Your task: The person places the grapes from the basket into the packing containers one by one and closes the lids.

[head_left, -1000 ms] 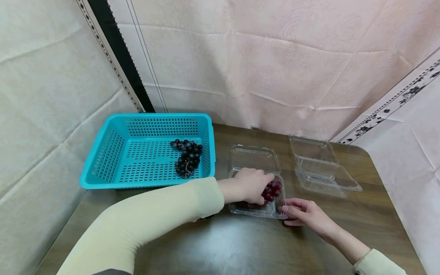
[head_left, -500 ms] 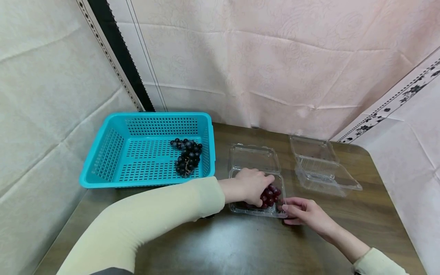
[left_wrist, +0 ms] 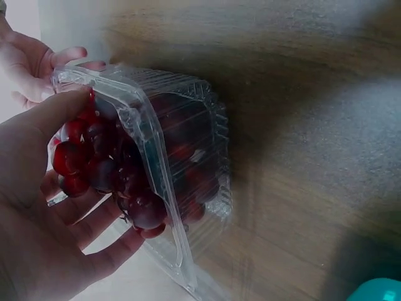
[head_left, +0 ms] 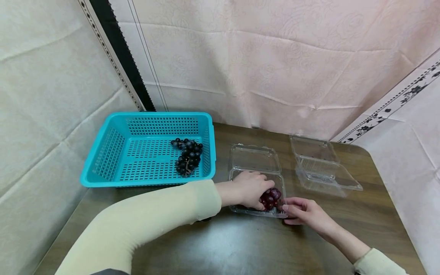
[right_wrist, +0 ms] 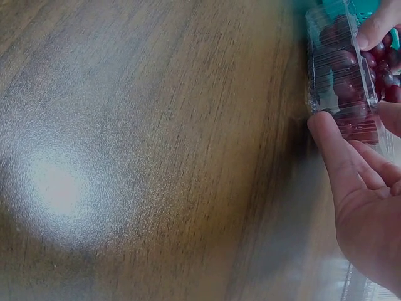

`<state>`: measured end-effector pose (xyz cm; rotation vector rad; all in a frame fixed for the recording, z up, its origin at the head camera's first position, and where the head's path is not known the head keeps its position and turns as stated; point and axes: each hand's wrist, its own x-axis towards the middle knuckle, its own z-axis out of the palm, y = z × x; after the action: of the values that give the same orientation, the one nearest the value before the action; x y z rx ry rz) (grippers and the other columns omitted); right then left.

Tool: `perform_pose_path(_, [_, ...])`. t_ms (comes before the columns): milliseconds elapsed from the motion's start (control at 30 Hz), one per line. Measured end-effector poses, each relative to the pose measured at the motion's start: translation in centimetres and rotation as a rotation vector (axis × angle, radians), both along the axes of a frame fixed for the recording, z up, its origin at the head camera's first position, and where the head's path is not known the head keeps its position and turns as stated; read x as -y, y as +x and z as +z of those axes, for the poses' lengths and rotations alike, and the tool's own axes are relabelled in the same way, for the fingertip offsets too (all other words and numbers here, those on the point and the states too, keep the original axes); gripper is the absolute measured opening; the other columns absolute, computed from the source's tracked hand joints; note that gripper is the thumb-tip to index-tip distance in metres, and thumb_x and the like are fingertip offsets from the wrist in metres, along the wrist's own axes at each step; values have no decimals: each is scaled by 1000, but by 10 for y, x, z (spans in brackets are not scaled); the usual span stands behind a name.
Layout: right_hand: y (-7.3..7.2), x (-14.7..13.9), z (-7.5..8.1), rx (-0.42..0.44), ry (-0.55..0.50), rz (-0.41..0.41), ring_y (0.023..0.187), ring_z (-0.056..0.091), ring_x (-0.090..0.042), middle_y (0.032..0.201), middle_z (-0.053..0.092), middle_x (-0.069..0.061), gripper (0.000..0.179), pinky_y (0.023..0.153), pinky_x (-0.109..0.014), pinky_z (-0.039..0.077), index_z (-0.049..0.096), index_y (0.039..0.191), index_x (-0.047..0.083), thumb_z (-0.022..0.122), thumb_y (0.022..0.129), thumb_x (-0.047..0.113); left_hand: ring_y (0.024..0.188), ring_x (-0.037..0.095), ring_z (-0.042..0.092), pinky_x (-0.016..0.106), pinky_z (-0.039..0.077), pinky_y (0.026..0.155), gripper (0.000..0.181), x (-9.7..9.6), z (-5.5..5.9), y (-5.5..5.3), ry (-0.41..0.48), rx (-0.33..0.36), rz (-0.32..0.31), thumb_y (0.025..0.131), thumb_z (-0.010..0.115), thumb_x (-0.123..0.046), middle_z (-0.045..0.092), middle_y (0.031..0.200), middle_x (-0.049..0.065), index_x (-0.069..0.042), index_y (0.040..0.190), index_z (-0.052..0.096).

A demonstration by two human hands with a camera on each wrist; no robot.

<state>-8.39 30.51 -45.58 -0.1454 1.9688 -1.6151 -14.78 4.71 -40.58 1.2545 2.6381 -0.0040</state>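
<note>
In the head view, a clear plastic clamshell container [head_left: 259, 214] stands on the table with its lid folded back. A bunch of red grapes [head_left: 270, 198] lies in its base. My left hand [head_left: 250, 189] reaches over from the left and grips the bunch. In the left wrist view the thumb and fingers curve round the grapes [left_wrist: 103, 153], which bulge above the container's rim. My right hand [head_left: 302, 214] holds the container's near right corner. Its thumb is at the rim and the fingers lie against the outer wall, as the right wrist view shows.
A turquoise basket [head_left: 93, 168] at the back left holds a bunch of black grapes [head_left: 188, 156]. Another clear clamshell container [head_left: 319, 175] stands with its lid open at the back right. Pale cloth [head_left: 275, 68] hangs behind the wooden table [head_left: 227, 252].
My left hand has shifted slightly toward me, and the red grapes have turned and settled a little within the container. My right hand stays at the corner.
</note>
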Motion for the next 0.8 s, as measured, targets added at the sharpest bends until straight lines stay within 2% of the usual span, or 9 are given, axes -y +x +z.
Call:
perform_pose_path(167, [0,0,0,5,2,-9,110,74,-15,140,62,-32,56,94,-43,63,41,148,-23,57,113,18,119,14,65,36,55,101,65,6,1,-2,44,59,26,89,83,-57,68,131,-4,-27,142,63])
perform_pose_path(333, [0,1,0,20,4,-17,111,74,-16,143,59,-34,58,95,-43,62,42,149,-22,59,112,18,122,16,64,37,56,101,62,15,6,-3,120,128,85,90,82,-55,67,134,-1,-25,142,64])
perform_pose_path(500, [1,0,1,24,7,-14,111,75,-18,143,59,-36,60,94,-43,62,40,150,-22,59,112,20,129,19,62,40,56,104,59,25,14,-2,240,210,181,96,78,-53,64,142,1,-24,145,63])
perform_pose_path(667, [1,0,0,23,5,-17,110,76,-18,142,60,-36,59,94,-44,63,38,150,-24,57,113,19,132,22,62,43,56,105,56,32,23,1,416,288,292,101,72,-46,60,150,3,-22,150,59])
perform_pose_path(800, [2,1,0,16,-1,-22,108,76,-16,140,62,-34,59,93,-44,63,38,149,-24,57,113,18,143,25,55,47,51,113,63,33,29,6,535,325,425,103,69,-47,52,161,6,-21,158,52])
